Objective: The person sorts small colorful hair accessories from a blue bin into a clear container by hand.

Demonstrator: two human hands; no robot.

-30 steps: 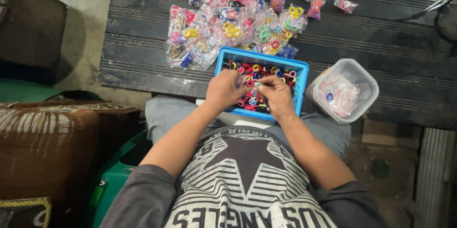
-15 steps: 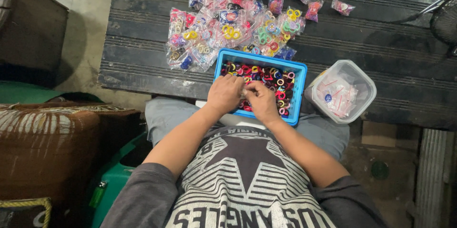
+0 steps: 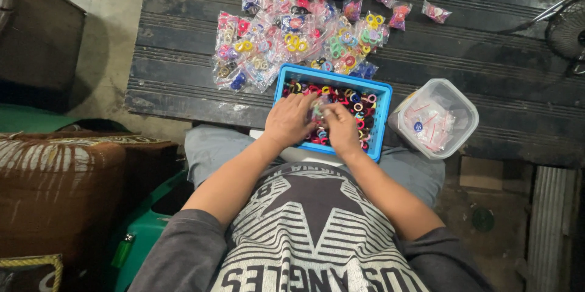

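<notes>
Centre of frame: left hand and right hand are together pinching a small clear plastic packet over the blue rectangular plastic basket of colourful hair rings

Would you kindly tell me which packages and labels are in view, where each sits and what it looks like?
Clear packets: heaped on the dark wooden bench beyond the blue basket, small see-through bags of coloured rings.
Stray packet: alone to the heap's right, pinkish.
Plastic tub: right of the basket, clear, holding flat bags with red-and-blue labels.
Packet between left hand and right hand: clear, details unclear.
</notes>
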